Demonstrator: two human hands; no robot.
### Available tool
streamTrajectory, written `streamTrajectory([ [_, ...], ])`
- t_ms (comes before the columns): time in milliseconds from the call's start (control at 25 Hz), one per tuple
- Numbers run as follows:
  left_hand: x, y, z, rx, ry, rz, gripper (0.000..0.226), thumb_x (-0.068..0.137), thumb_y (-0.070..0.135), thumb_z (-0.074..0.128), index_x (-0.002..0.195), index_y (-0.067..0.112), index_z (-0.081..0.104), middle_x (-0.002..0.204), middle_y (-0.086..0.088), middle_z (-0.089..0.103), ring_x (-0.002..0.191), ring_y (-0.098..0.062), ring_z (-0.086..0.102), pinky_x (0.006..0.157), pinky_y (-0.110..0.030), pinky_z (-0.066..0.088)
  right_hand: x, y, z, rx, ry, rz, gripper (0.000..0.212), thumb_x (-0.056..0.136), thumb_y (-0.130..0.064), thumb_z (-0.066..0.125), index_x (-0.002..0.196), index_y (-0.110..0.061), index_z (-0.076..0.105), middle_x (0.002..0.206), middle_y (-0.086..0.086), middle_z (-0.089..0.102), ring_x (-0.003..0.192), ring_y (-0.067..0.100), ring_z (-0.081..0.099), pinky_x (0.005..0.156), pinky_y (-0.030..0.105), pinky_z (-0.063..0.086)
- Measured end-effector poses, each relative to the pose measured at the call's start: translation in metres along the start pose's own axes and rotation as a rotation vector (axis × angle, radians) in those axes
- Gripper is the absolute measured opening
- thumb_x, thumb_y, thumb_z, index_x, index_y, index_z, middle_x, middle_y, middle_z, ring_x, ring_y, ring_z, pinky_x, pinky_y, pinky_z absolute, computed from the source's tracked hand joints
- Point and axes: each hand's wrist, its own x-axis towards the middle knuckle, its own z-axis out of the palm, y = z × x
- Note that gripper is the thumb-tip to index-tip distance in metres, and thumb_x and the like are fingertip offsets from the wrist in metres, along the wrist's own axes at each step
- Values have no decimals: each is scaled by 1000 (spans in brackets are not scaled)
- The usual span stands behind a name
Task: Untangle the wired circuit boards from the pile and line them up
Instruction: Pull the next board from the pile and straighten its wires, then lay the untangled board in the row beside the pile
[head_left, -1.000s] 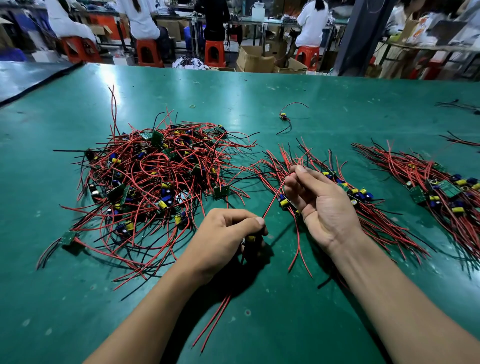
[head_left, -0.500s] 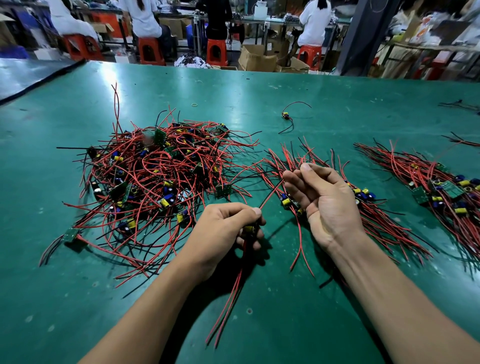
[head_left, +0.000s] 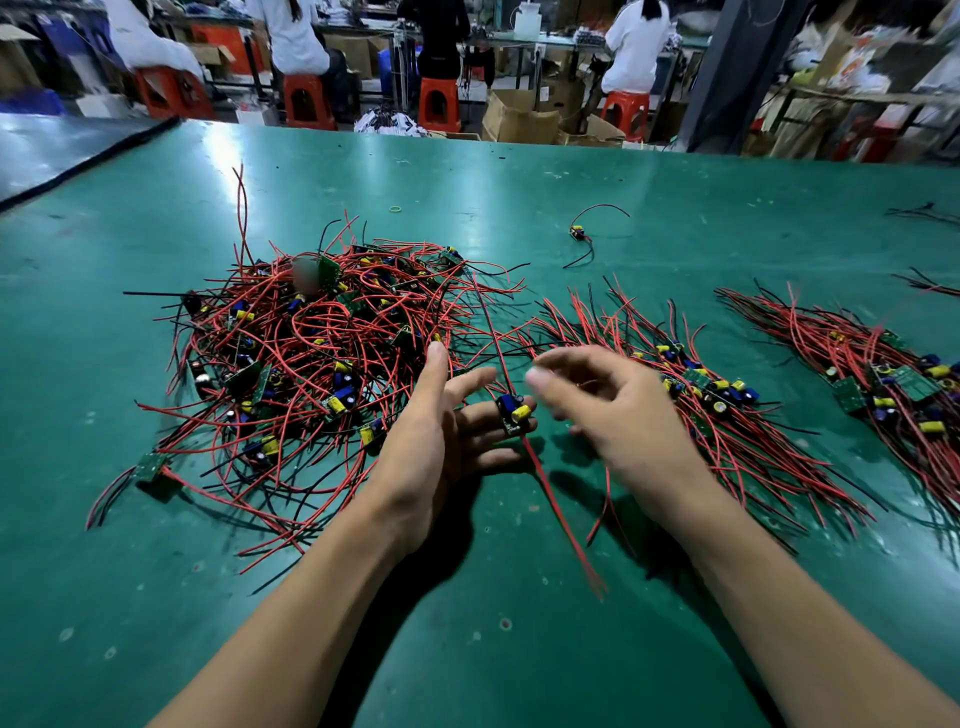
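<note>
- On the green table (head_left: 519, 649), between tangle and sorted stock, our left hand (head_left: 441, 436) lies with its fingers straight and spread. One wired circuit board (head_left: 514, 413) rests across the fingertips, so the grip is wide and carries the board rather than clamping it.
- The board's red lead (head_left: 561, 514) trails toward us over the table. A second lead (head_left: 491, 332) runs up and away toward the pile (head_left: 311, 364); we cannot tell whether its far end is free of the tangle.
- Our right hand (head_left: 618, 410) hovers just beside the board and is motion-blurred. Its fingers look loosely curled, but we cannot tell whether that grip pinches a wire.
- Right of the hands lies a lined-up row (head_left: 727, 405) with its wires fanned, and a second row (head_left: 883, 379) lies further right.
- Step, as we judge it: one board is lifted out and its transfer to the row is pending. Most of the pile is unsorted.
- Next move calls for drawing the second lead clear without dragging neighbouring boards. We then lay the board at the near end of the lined-up row, wires parallel to the rest.
</note>
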Motion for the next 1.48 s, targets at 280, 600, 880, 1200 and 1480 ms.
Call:
streamTrajectory([
  [280, 0, -3, 0, 242, 136, 175, 31, 101, 43, 41, 122, 25, 57, 115, -10, 70, 100, -25, 70, 85, -38, 58, -2, 2, 2, -380, 151, -183, 35, 82, -11, 79, 116, -18, 73, 108, -6, 69, 97, 3, 62, 97, 20, 47],
  [600, 6, -5, -10, 889, 460, 440, 35, 91, 5, 59, 124, 15, 63, 143, -8, 42, 95, -6, 63, 99, -13, 40, -3, 7, 4, -521, 219, -353, 24, 87, -11, 74, 112, -8, 74, 109, 4, 65, 103, 16, 60, 98, 17, 41],
  [880, 7, 1, -10, 1103, 387, 384, 44, 88, 5, 60, 132, 12, 60, 150, -15, 42, 141, -20, 36, 113, -17, 21, -5, 9, 5, -834, -106, -318, 42, 100, -43, 52, 63, -23, 54, 70, -4, 62, 78, 26, 57, 81, 44, 45],
  [1200, -1, -1, -7, 920, 431, 432, 25, 86, 10, 67, 109, 21, 67, 98, 2, 69, 74, -9, 65, 78, -26, 53, -3, 8, -4, -891, 43, -286, 21, 93, -37, 66, 103, -21, 76, 102, 0, 70, 101, 26, 62, 89, 41, 43],
  [1480, -2, -1, -9, 895, 402, 423, 41, 88, 15, 66, 126, 27, 61, 106, 3, 68, 82, -11, 66, 84, -30, 54, 0, 12, -8, -1084, 41, -147, 27, 92, -44, 64, 105, -25, 77, 95, -1, 49, 103, 25, 49, 86, 38, 36],
])
